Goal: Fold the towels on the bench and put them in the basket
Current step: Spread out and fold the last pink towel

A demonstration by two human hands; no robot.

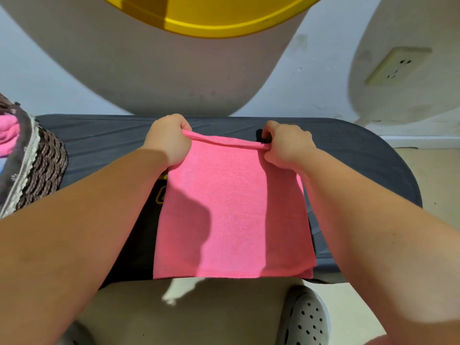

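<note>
Pink towel (231, 215) on bench (99, 140), left hand (169, 141) and right hand (287, 145) fingers (185, 125) pinching its far corners, pink cloth (7, 135) in basket (42, 165)

Count: 2 hands, left hand (168, 139) and right hand (288, 143). 2 pink towels, held towel (231, 207) and basket towel (7, 135). 1 basket (42, 165). 1 table (104, 140). 1 wall socket (395, 66). 1 perforated shoe (306, 317).

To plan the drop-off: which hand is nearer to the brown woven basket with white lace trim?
Left. The left hand grips the pink towel at its far left corner, toward the basket; the right hand grips the far right corner, farther away.
</note>
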